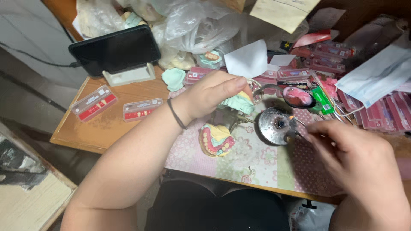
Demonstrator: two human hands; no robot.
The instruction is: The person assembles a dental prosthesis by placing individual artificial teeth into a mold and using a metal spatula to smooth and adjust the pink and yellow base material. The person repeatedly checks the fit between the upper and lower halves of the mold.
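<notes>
My left hand (pixel 212 94) is closed on a pale green dental cast (pixel 238 102) mounted on a metal articulator, over a patterned cloth (pixel 257 158). My right hand (pixel 355 162) is blurred and holds a thin metal tool (pixel 297 134) whose tip lies by the small flame of a round metal burner (pixel 276 125). A second dental model (pixel 216 140) with pink wax and a row of teeth lies on the cloth below my left hand.
A black phone (pixel 115 49) stands on a white stand at the back left. Two clear boxes with red strips (pixel 93 103) lie on the wooden table. Pink tooth boxes (pixel 334 55), plastic bags, papers, a face mask (pixel 376 75) and a green lighter (pixel 322 99) crowd the back right.
</notes>
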